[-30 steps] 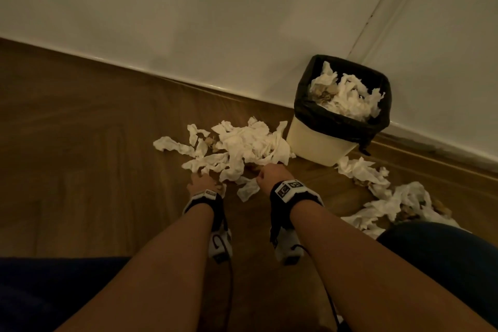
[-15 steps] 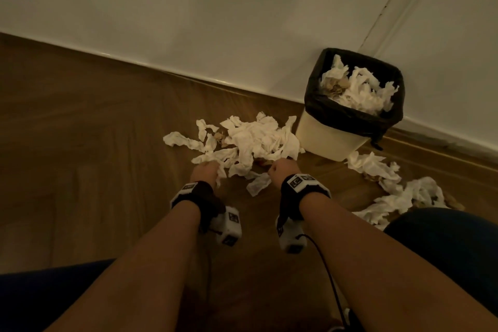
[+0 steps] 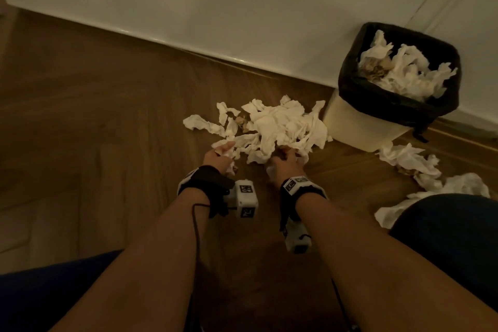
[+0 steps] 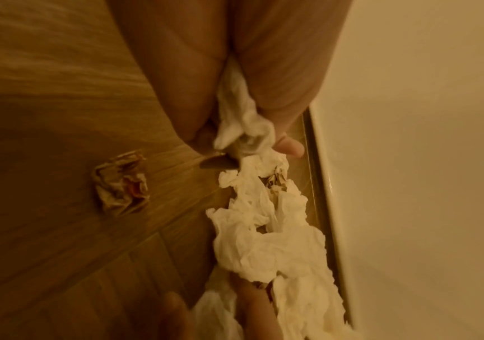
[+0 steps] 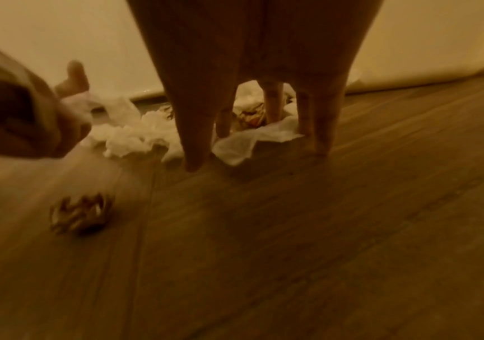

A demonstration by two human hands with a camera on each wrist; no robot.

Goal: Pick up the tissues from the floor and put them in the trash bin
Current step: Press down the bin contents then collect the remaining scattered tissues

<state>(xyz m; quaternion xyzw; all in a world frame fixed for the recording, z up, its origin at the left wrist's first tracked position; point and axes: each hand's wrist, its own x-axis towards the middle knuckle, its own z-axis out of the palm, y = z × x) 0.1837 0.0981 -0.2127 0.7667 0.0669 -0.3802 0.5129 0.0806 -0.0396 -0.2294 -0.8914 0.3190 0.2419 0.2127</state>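
Bunching tissues [image 4: 243, 119] between left fingers [image 4: 289, 146].

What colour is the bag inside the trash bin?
Black. The bag lines the cream trash bin and folds over its rim; the head view shows it best.

Tissues [image 3: 280, 127]: thin white paper, soft, crumpled, matt. Floor [image 3: 107, 94]: wood-look planks, smooth, faint sheen, visible grain. Trash bin [image 3: 361, 127]: cream plastic, smooth; liner [image 3: 398, 108]: black film, wrinkled, slightly glossy. Crumpled wrapper [image 4: 121, 181]: printed brownish paper, creased. Wall [image 3: 242, 3]: pale, matt; skirting glossier.
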